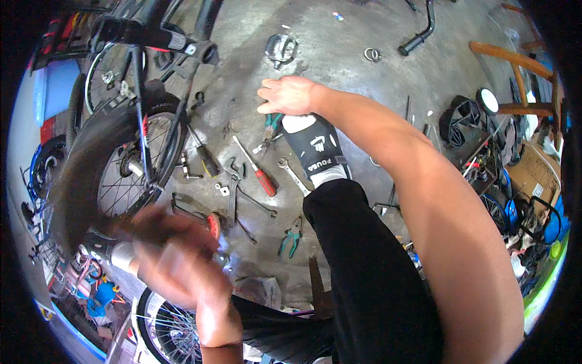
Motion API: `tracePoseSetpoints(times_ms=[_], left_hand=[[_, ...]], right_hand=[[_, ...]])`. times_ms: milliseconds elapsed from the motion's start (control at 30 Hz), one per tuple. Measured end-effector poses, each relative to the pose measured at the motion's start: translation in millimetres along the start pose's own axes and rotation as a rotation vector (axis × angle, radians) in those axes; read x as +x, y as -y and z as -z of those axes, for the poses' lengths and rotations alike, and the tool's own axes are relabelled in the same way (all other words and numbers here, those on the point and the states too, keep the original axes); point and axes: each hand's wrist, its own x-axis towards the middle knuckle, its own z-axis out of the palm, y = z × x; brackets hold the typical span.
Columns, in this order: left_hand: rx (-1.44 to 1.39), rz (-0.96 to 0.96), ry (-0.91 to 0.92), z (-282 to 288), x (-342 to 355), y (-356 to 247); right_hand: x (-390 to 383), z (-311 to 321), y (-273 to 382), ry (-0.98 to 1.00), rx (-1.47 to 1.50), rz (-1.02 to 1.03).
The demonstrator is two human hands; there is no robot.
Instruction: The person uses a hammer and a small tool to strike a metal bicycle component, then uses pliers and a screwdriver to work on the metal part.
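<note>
Beside my shoe (312,145), my right hand (285,95) has its fingers apart just over teal-handled pliers (271,127); whether it touches them is unclear. My left hand (173,258) is smeared by motion at lower left, near a blurred dark tyre-like band (82,182); I cannot tell what it holds. A bicycle frame (139,103) with a spoked wheel stands at left. On the concrete lie a red-handled screwdriver (265,182), a yellow-black screwdriver (206,159), an adjustable wrench (233,188), an open-end spanner (294,175) and another pair of teal pliers (290,239).
A black bent tube (418,42) lies at top right. A wooden stool (521,51), black bundle (453,121), cardboard box (527,182) and clutter line the right side. A loose wheel (157,327) is at lower left, with more bicycle parts (97,297) beside it.
</note>
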Motion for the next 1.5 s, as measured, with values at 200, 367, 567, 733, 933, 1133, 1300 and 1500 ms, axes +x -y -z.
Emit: tracePoseSetpoints(times_ms=[200, 367, 567, 733, 933, 1133, 1300, 1500], left_hand=[[0.9, 0.039, 0.516, -19, -13, 128], [0.481, -0.039, 0.172, -19, -19, 110], [-0.127, -0.27, -0.069, -26, -16, -14], [0.736, 0.053, 0.456, -33, -8, 124], [0.534, 0.037, 0.313, -17, -38, 122], [0.058, 0.641, 0.321, -6, -84, 147], [-0.051, 0.854, 0.337, -15, -125, 150], [-0.073, 0.946, 0.388, -25, -140, 151]], right_hand=[[31, 3, 10, -0.031, 0.053, 0.074], [19, 3, 6, -0.026, -0.012, 0.033], [16, 3, 6, -0.023, 0.018, 0.016], [25, 2, 11, -0.035, 0.016, 0.051], [16, 4, 8, 0.045, 0.007, 0.029], [36, 27, 10, 0.271, 0.046, -0.065], [40, 28, 16, 0.498, 0.042, -0.168], [40, 32, 21, 0.538, 0.037, -0.159]])
